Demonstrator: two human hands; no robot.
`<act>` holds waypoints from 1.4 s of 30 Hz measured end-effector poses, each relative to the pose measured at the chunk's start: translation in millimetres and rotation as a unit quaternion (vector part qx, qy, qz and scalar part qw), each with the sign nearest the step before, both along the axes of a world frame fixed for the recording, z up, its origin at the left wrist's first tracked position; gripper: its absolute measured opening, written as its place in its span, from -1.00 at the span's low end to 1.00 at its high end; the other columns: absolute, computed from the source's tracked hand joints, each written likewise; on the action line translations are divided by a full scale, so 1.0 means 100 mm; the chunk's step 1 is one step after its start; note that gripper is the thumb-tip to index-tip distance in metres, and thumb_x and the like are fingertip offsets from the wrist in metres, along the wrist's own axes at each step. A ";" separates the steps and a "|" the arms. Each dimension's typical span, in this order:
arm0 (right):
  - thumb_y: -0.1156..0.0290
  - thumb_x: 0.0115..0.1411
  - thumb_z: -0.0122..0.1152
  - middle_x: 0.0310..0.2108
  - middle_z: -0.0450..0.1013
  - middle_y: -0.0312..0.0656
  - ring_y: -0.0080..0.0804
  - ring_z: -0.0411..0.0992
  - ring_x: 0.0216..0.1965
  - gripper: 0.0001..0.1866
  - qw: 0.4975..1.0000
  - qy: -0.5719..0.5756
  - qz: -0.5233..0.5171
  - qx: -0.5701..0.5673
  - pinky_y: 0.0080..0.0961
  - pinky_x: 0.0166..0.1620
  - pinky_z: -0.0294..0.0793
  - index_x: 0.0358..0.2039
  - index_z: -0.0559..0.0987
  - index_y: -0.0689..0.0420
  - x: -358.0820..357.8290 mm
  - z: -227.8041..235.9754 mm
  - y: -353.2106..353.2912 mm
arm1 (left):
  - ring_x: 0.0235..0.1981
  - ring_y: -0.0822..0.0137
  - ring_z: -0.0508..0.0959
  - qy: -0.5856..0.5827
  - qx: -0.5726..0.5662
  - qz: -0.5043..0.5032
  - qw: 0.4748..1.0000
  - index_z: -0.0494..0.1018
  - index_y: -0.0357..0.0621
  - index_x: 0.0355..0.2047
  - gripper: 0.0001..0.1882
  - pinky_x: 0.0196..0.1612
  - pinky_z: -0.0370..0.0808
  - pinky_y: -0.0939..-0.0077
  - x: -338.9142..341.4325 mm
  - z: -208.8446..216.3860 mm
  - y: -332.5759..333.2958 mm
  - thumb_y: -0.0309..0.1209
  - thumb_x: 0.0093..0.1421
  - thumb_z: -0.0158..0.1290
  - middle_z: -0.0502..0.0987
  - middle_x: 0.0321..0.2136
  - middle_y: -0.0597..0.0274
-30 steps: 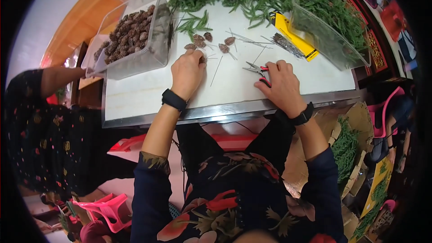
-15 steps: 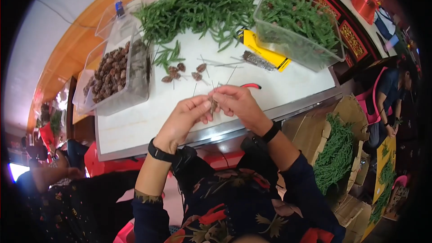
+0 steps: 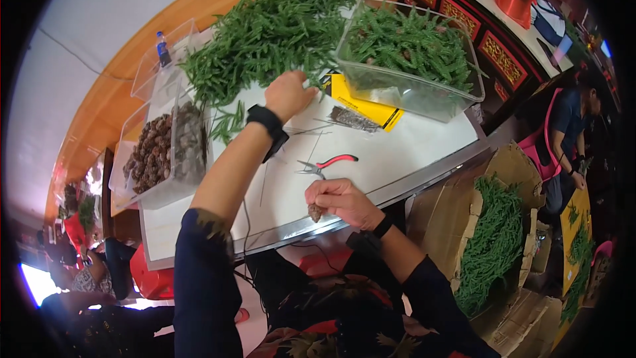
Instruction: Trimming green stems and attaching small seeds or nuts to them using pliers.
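My right hand (image 3: 344, 202), above the table's near edge, pinches a small brown pine cone (image 3: 315, 212) that hangs below the fingertips. My left hand (image 3: 289, 96) reaches to the near edge of a big heap of green artificial sprigs (image 3: 271, 26). Its back faces up and hides most of the fingers, so whether they hold a sprig does not show. Pliers (image 3: 339, 160) with a red handle lie just beyond my right hand. Thin wires (image 3: 311, 131) are scattered on the white table (image 3: 232, 225). A few loose sprigs (image 3: 228, 122) lie left of my left wrist.
At the left stands a clear bin (image 3: 126, 189) of pine cones (image 3: 154, 156). Another clear bin (image 3: 424, 106) of greenery is at the right, beside a yellow packet (image 3: 361, 103) and bundled wires (image 3: 351, 119). A cardboard box (image 3: 437, 225) of sprigs stands right of the table. Other people sit nearby.
My left hand has let go of the pine cone and moved forward to the green heap. My right hand keeps the cone and has moved slightly nearer to me, uncovering the pliers.
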State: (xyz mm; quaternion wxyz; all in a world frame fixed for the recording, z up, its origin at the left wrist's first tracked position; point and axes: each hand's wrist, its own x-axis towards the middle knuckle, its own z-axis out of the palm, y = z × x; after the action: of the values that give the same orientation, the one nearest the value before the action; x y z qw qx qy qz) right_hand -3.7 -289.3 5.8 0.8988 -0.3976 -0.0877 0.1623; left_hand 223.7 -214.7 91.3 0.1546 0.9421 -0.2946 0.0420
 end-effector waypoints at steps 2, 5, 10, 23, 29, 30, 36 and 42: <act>0.54 0.25 0.08 -0.36 0.43 -0.19 -0.42 0.44 -0.39 -0.91 1.000 -0.001 -0.002 0.000 -0.50 -0.26 0.46 -0.33 0.51 0.29 0.00 -0.02 0.01 | -0.19 -0.02 0.60 -0.004 0.016 0.031 0.999 0.55 -0.17 -0.18 -0.54 -0.16 0.52 0.19 0.08 -0.07 -0.27 -0.04 0.09 0.16 0.60 -0.26 -0.05; 0.55 0.24 0.10 -0.36 0.43 -0.19 -0.40 0.46 -0.38 -0.92 1.000 0.005 -0.003 -0.001 -0.51 -0.27 0.46 -0.35 0.51 0.30 0.02 -0.05 -0.02 | -0.18 -0.02 0.60 -0.006 0.046 0.096 0.994 0.56 -0.15 -0.18 -0.56 -0.16 0.53 0.22 0.21 -0.26 -0.56 -0.08 0.07 0.16 0.61 -0.25 -0.04; 0.53 0.24 0.12 -0.37 0.45 -0.21 -0.46 0.47 -0.38 -0.91 0.999 -0.035 0.001 0.010 -0.59 -0.30 0.42 -0.38 0.53 0.28 -0.01 0.01 0.01 | -0.22 0.03 0.62 -0.006 -0.011 0.108 0.994 0.56 -0.23 -0.24 -0.60 -0.19 0.55 0.20 0.55 -0.47 -0.17 -0.14 0.07 0.15 0.62 -0.34 -0.04; 0.58 0.24 0.09 -0.23 0.43 -0.13 -0.40 0.50 -0.35 -0.92 0.998 -0.025 -0.055 -0.011 -0.47 -0.24 0.54 -0.35 0.54 0.30 -0.02 0.03 -0.03 | -0.31 0.41 0.57 0.420 -0.586 0.048 0.692 0.39 -0.17 -0.08 -0.83 -0.23 0.50 0.60 -1.46 0.05 1.36 -0.50 0.33 -0.07 0.57 -0.15 0.10; 0.54 0.25 0.12 -0.16 0.41 -0.13 -0.43 0.49 -0.35 -0.90 0.986 -0.108 -0.125 -0.027 -0.53 -0.22 0.51 -0.35 0.56 0.29 0.03 0.38 0.27 | -0.20 0.29 0.59 0.433 -0.699 0.057 0.566 0.37 -0.18 -0.07 -0.82 -0.10 0.54 0.50 -1.96 -0.23 1.75 -0.50 0.34 -0.08 0.51 -0.04 0.02; 0.54 0.24 0.13 -0.16 0.41 -0.13 -0.44 0.48 -0.35 -0.91 0.988 -0.100 -0.110 -0.052 -0.54 -0.23 0.50 -0.35 0.57 0.29 0.02 0.47 0.34 | -0.19 0.27 0.59 0.435 -0.724 0.051 0.532 0.37 -0.18 -0.06 -0.82 -0.09 0.54 0.48 -2.02 -0.28 1.78 -0.50 0.34 -0.08 0.50 -0.03 0.01; 0.53 0.20 0.22 -0.28 0.44 -0.15 -0.48 0.47 -0.36 -0.91 0.992 -0.055 -0.064 -0.099 -0.55 -0.25 0.47 -0.35 0.59 0.31 0.03 0.51 0.79 | -0.12 0.25 0.56 0.450 -0.765 0.038 0.460 0.36 -0.15 -0.05 -0.81 -0.06 0.52 0.44 -2.23 -0.49 1.88 -0.51 0.33 -0.07 0.47 0.00 0.03; 0.54 0.18 0.25 -0.47 0.43 -0.25 -0.55 0.45 -0.38 -0.94 0.962 -0.111 -0.069 -0.239 -0.58 -0.29 0.42 -0.37 0.61 0.27 0.08 0.49 0.86 | 0.09 0.25 0.40 0.386 -0.731 0.092 0.555 0.32 -0.16 0.06 -0.63 -0.02 0.43 0.42 -2.39 -0.50 1.91 -0.57 0.23 -0.01 0.35 0.12 0.10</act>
State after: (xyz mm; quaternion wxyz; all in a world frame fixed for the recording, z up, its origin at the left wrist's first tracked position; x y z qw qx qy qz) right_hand 4.0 -203.2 55.1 0.7711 -0.6217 -0.1178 0.0714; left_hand -15.2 -23.8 41.4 0.8845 0.4529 0.0136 -0.1112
